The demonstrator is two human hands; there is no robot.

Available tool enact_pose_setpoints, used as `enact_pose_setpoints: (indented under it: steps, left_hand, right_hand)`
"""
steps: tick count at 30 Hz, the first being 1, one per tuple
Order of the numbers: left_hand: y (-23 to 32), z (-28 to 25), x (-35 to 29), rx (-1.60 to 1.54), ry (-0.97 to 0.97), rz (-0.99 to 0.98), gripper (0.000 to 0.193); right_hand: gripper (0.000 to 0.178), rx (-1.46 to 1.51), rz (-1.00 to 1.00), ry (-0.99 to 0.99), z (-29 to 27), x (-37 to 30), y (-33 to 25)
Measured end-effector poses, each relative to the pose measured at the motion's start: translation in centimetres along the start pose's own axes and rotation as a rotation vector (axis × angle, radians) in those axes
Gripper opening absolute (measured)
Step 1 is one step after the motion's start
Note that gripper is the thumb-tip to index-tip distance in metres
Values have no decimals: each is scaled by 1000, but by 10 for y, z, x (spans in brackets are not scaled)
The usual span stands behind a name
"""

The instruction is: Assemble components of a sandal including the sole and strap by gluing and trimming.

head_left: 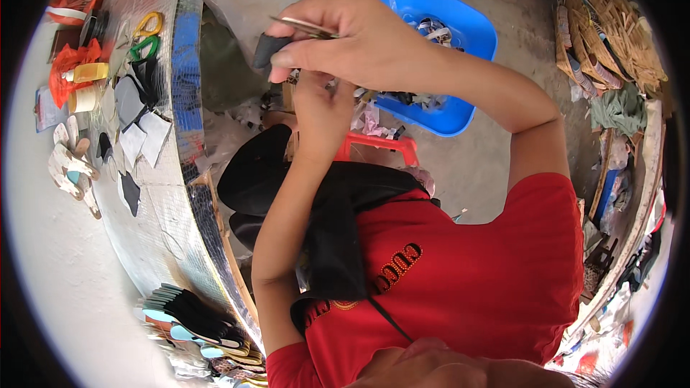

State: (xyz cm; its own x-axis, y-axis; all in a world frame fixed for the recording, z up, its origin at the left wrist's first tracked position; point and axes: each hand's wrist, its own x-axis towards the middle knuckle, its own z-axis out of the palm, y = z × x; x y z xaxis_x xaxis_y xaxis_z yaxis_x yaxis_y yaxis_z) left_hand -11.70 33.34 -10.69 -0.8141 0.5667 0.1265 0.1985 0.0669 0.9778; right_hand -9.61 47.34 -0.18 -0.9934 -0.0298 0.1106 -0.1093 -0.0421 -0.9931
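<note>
My right hand (345, 43) is closed around a thin, pointed metal tool (305, 27) whose tip extends past the fingers. A small dark grey piece of material (267, 50) lies at the fingertips and thumb of that hand. Just below and touching it, my left hand (323, 109) is raised with its wrist bent. Its fingers are mostly hidden behind the right hand, so what they hold does not show. Both hands are lifted in front of me, above a black cloth (334, 244) on my lap.
A worktable (154, 194) at left carries yellow-handled scissors (149, 24), green-handled scissors (144, 48), grey and white cut pieces (153, 136) and stacked insole-shaped pieces (194, 316). Ahead is a blue tub (480, 36) of scraps, near a red plastic stool (381, 145). Woven baskets (604, 36) stand right.
</note>
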Motion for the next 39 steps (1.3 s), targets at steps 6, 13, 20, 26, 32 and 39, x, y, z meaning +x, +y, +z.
enact_pose_setpoints:
  steps: [6,13,20,26,32,39]
  left_hand:
    - [15,-11,1,140,142,-196,23]
    - [18,-33,11,-122,235,-289,27]
    - [34,-44,15,-241,226,-301,28]
    - [49,-49,23,-337,242,-240,30]
    - [27,-67,33,-418,267,-218,31]
    - [-29,-52,32,-319,60,-515,34]
  right_hand:
    - [27,-627,-288,240,-18,18,50]
    - [33,-693,227,133,-45,-37,188]
    - [48,-684,330,198,-34,-63,265]
    - [39,-636,394,206,-34,-71,311]
    - [27,-196,475,189,-41,-83,268]
    - [17,408,382,548,-105,-93,142]
